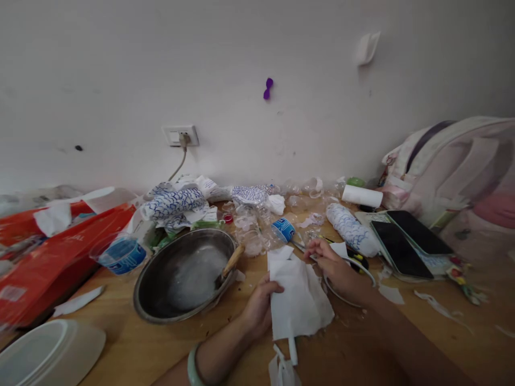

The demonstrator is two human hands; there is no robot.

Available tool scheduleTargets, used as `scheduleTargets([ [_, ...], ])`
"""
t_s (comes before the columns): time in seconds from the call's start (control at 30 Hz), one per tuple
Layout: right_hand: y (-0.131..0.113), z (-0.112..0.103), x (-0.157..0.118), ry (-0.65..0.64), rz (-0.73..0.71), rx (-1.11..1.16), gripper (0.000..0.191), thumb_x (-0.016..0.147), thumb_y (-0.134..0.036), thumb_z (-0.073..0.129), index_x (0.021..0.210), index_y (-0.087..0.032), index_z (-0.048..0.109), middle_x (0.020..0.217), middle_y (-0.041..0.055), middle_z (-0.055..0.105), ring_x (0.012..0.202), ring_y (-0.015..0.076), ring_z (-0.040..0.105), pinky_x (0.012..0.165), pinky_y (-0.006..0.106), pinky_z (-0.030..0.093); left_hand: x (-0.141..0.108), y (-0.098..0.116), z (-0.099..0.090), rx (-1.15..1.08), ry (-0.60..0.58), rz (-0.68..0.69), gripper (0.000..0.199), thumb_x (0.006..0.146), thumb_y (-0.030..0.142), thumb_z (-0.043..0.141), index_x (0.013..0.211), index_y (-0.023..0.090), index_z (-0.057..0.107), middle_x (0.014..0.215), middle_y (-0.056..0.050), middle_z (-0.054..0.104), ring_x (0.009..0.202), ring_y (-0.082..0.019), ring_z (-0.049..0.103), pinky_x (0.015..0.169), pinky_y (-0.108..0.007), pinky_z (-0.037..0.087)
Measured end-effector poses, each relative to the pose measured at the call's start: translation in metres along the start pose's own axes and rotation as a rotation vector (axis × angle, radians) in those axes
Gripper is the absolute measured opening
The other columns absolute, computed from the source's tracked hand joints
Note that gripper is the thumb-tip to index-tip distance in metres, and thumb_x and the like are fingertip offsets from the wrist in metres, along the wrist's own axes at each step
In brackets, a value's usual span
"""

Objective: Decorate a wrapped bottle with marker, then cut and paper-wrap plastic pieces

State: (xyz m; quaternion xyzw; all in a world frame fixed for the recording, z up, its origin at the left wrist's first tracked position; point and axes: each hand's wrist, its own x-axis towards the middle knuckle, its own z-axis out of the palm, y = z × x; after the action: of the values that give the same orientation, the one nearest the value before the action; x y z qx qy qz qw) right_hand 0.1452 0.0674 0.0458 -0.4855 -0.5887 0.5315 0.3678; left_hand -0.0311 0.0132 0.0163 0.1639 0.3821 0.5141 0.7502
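Observation:
My left hand (259, 308) pinches the left edge of a white sheet of tissue paper (300, 297) that lies on the wooden table (402, 332). My right hand (333, 265) is closed at the sheet's upper right corner, on what looks like a thin metal tool whose tip pokes out to the left. Under that hand sits a small white ring-shaped rim (364, 268). A green bangle (193, 367) is on my left wrist. Torn paper scraps (284, 367) lie below the sheet.
A metal bowl (161, 300) with a wooden-handled utensil (231, 262) stands at left. Red packages (52, 257), a white plate (48, 354), a blue-lidded cup (120, 254), patterned wrapped cups (350, 228), two phones (406, 241) and a backpack (462, 171) crowd the table.

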Motion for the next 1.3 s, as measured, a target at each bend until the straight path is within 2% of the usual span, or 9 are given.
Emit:
scheduleTargets([
  [0.13, 0.005, 0.019, -0.001, -0.030, -0.158, 0.008, 0.027, 0.068, -0.032, 0.056, 0.092, -0.022, 0.051, 0.091, 0.0033, 0.057, 0.082, 0.0188, 0.053, 0.076, 0.033, 0.043, -0.001, 0.000, 0.002, 0.009, -0.027, 0.003, 0.031, 0.044, 0.010, 0.066, 0.074, 0.014, 0.071, 0.065, -0.004, 0.071, 0.059, -0.016, 0.058, 0.062, -0.027, 0.044],
  [0.3, 0.006, 0.033, -0.005, 0.040, -0.286, -0.008, 0.019, 0.070, -0.028, 0.061, 0.085, -0.022, 0.052, 0.091, 0.0026, 0.057, 0.082, 0.0175, 0.057, 0.080, 0.034, 0.047, 0.000, -0.001, 0.000, -0.006, -0.015, -0.002, 0.033, 0.043, 0.010, 0.067, 0.076, 0.014, 0.071, 0.066, -0.004, 0.072, 0.059, -0.016, 0.059, 0.061, -0.027, 0.044],
  [0.5, -0.009, 0.030, -0.012, 0.070, -0.274, -0.255, 0.005, 0.074, -0.025, 0.056, 0.071, -0.021, 0.054, 0.074, 0.0011, 0.058, 0.073, 0.0183, 0.055, 0.073, 0.033, 0.045, -0.002, -0.001, 0.002, -0.045, -0.012, -0.011, 0.031, 0.044, 0.009, 0.068, 0.075, 0.013, 0.071, 0.064, -0.004, 0.071, 0.057, -0.016, 0.058, 0.059, -0.027, 0.044],
  [0.63, -0.006, 0.032, -0.013, 0.075, -0.279, -0.372, 0.006, 0.076, -0.022, 0.058, 0.070, -0.023, 0.054, 0.075, 0.0022, 0.060, 0.078, 0.0215, 0.055, 0.077, 0.036, 0.043, -0.002, -0.001, 0.003, -0.049, 0.003, -0.009, 0.027, 0.047, 0.009, 0.072, 0.073, 0.013, 0.070, 0.064, -0.003, 0.071, 0.057, -0.015, 0.058, 0.059, -0.026, 0.044],
  [0.9, 0.004, 0.040, -0.012, 0.130, -0.359, -0.545, 0.012, 0.081, -0.018, 0.056, 0.071, -0.024, 0.054, 0.080, 0.0052, 0.062, 0.088, 0.0275, 0.055, 0.083, 0.041, 0.043, -0.002, -0.003, 0.003, -0.033, -0.021, -0.001, 0.038, 0.050, 0.016, 0.081, 0.087, 0.013, 0.071, 0.070, -0.004, 0.073, 0.060, -0.016, 0.062, 0.062, -0.026, 0.046],
  [1.03, 0.007, 0.042, -0.013, 0.148, -0.430, -0.597, 0.013, 0.083, -0.017, 0.055, 0.071, -0.024, 0.054, 0.082, 0.0068, 0.063, 0.088, 0.0280, 0.055, 0.084, 0.043, 0.043, -0.001, -0.005, 0.002, -0.034, 0.017, 0.014, 0.037, 0.051, 0.019, 0.085, 0.084, 0.012, 0.070, 0.072, -0.006, 0.074, 0.061, -0.017, 0.064, 0.063, -0.026, 0.047],
  [1.17, 0.006, 0.036, -0.011, 0.255, -0.548, -0.572, 0.008, 0.084, -0.025, 0.057, 0.077, -0.022, 0.057, 0.089, 0.0082, 0.064, 0.095, 0.0272, 0.057, 0.091, 0.044, 0.042, 0.000, -0.005, 0.002, -0.019, 0.008, 0.012, 0.036, 0.054, 0.020, 0.084, 0.087, 0.012, 0.070, 0.074, -0.007, 0.075, 0.060, -0.018, 0.064, 0.063, -0.028, 0.048],
  [1.23, 0.001, 0.028, -0.009, 0.285, -0.525, -0.511, 0.011, 0.085, -0.031, 0.055, 0.082, -0.022, 0.059, 0.092, 0.0085, 0.065, 0.099, 0.0270, 0.058, 0.094, 0.044, 0.042, 0.001, -0.005, 0.002, -0.007, 0.012, 0.007, 0.035, 0.055, 0.019, 0.083, 0.087, 0.012, 0.069, 0.072, -0.007, 0.074, 0.059, -0.019, 0.065, 0.064, -0.029, 0.048],
  [1.3, -0.005, 0.016, -0.009, 0.249, -0.397, -0.440, 0.019, 0.083, -0.038, 0.055, 0.089, -0.021, 0.062, 0.100, 0.0093, 0.067, 0.103, 0.0274, 0.059, 0.096, 0.044, 0.043, 0.001, -0.004, 0.002, -0.002, 0.025, 0.006, 0.032, 0.056, 0.018, 0.081, 0.085, 0.012, 0.069, 0.069, -0.006, 0.073, 0.059, -0.020, 0.065, 0.065, -0.030, 0.049],
])
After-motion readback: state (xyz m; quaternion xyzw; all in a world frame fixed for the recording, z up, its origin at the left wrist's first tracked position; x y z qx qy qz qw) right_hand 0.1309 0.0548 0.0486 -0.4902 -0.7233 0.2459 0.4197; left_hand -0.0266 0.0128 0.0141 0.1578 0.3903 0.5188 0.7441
